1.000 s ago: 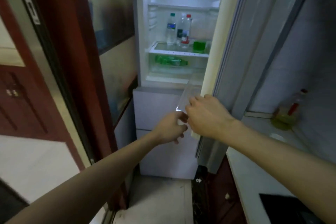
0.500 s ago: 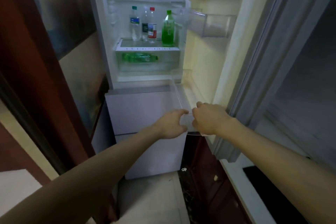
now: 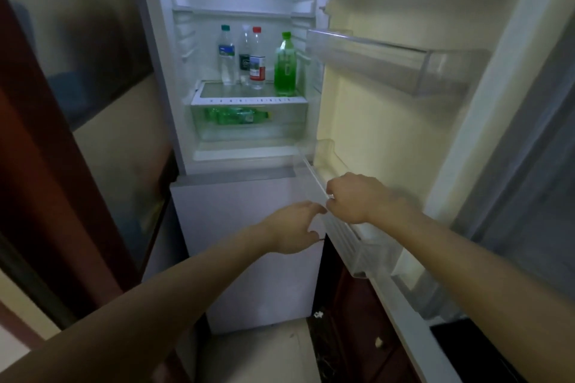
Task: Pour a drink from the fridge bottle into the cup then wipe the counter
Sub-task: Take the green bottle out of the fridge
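While the fridge door (image 3: 389, 121) stands swung wide to your right, your right hand (image 3: 357, 197) curls loosely over the rim of its lowest door bin (image 3: 351, 236), fingers bent around the clear edge. Your left hand (image 3: 294, 227) hovers just beside it, fingers half spread and gripping nothing. On the glass shelf (image 3: 249, 99) inside, the green bottle (image 3: 285, 64) stands upright to the right of three clear water bottles (image 3: 242, 56). Below, another green bottle (image 3: 236, 115) lies on its side in the crisper drawer (image 3: 249, 130).
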The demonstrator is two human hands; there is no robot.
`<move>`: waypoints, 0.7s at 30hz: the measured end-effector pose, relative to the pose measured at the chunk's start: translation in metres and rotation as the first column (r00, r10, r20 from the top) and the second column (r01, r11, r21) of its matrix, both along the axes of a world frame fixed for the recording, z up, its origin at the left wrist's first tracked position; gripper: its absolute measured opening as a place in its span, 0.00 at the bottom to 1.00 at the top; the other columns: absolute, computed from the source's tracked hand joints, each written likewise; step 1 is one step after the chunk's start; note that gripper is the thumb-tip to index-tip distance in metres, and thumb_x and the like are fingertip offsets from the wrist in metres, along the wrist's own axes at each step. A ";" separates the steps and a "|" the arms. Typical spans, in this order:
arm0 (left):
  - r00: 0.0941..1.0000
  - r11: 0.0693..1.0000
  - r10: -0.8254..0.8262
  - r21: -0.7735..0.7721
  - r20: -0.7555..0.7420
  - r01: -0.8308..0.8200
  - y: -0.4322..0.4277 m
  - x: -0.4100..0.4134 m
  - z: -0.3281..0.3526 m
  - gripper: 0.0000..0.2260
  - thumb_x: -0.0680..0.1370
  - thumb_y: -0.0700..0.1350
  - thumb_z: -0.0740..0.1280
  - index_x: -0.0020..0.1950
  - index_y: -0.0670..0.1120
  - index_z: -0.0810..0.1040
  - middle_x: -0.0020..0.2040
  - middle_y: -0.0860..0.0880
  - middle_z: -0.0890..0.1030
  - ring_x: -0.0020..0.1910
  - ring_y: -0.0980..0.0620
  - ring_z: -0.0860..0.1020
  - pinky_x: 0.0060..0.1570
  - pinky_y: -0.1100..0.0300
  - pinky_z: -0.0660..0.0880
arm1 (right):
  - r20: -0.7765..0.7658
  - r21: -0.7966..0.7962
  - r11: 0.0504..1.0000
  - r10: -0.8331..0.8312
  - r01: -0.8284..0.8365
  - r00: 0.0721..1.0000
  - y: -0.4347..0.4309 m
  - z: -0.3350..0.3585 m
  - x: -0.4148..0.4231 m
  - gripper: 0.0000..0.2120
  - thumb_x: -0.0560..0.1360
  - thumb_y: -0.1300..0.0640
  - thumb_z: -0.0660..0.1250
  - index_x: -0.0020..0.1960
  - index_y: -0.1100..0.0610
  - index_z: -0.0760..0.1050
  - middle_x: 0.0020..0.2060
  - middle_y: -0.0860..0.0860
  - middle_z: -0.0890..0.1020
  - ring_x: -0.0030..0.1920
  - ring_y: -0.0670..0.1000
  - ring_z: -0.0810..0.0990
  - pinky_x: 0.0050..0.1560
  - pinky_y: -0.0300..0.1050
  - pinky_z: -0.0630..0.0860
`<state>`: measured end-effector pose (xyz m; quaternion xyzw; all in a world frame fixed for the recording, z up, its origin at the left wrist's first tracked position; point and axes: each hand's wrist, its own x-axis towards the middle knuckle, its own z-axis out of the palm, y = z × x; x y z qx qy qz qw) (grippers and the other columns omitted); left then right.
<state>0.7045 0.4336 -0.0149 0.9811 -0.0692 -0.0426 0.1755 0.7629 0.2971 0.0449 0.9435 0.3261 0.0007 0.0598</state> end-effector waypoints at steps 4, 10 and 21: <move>0.997 0.995 0.066 0.081 -0.041 -0.062 0.025 0.030 0.008 0.23 0.81 0.46 0.62 0.76 0.47 0.64 0.73 0.47 0.68 0.69 0.47 0.70 0.67 0.55 0.68 | -0.022 0.004 0.999 0.035 -0.034 0.999 0.022 -0.003 0.036 0.12 0.79 0.52 0.58 0.53 0.60 0.75 0.54 0.57 0.79 0.51 0.57 0.79 0.44 0.45 0.71; 0.984 0.982 0.171 0.087 -0.057 -0.166 0.057 0.049 0.015 0.17 0.81 0.47 0.64 0.69 0.46 0.72 0.67 0.47 0.75 0.63 0.48 0.74 0.57 0.61 0.69 | 0.003 0.018 0.999 0.047 -0.047 0.999 0.035 -0.017 0.060 0.12 0.78 0.56 0.58 0.56 0.60 0.76 0.55 0.58 0.78 0.53 0.59 0.79 0.45 0.46 0.72; 0.973 0.973 0.230 0.026 -0.009 -0.230 0.129 0.133 0.036 0.10 0.79 0.45 0.65 0.56 0.44 0.83 0.55 0.48 0.83 0.55 0.49 0.79 0.53 0.58 0.74 | 0.128 0.042 0.997 0.056 -0.062 0.990 0.098 -0.019 0.137 0.11 0.78 0.57 0.59 0.56 0.58 0.76 0.55 0.57 0.80 0.54 0.59 0.80 0.47 0.47 0.71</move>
